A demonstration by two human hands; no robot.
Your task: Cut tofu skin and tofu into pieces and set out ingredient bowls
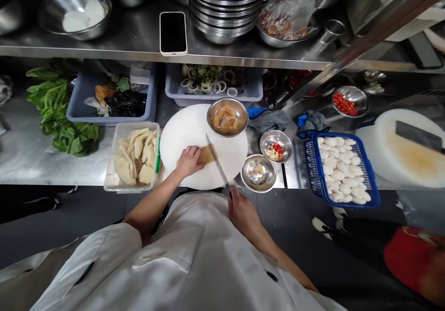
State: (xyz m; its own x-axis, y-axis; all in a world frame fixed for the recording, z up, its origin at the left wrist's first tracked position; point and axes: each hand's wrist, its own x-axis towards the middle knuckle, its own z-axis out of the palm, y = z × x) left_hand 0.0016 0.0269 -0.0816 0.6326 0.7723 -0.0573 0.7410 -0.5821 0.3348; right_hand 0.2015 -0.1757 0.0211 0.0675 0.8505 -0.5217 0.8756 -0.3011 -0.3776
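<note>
Knife and Slab Position on Round Cutting Board

The brown slab (208,153) lies flat on the round white cutting board (177,130). Left hand (188,162): fingers close together, resting on the slab's left part; whether they pinch it cannot be determined. Right hand (243,211): closed around the handle of the kitchen knife (219,166), at the board's near edge. The blade points away from the body and crosses the slab's right part. A steel bowl (242,111) containing brown pieces (225,118) stands at the board's far edge.
</note>
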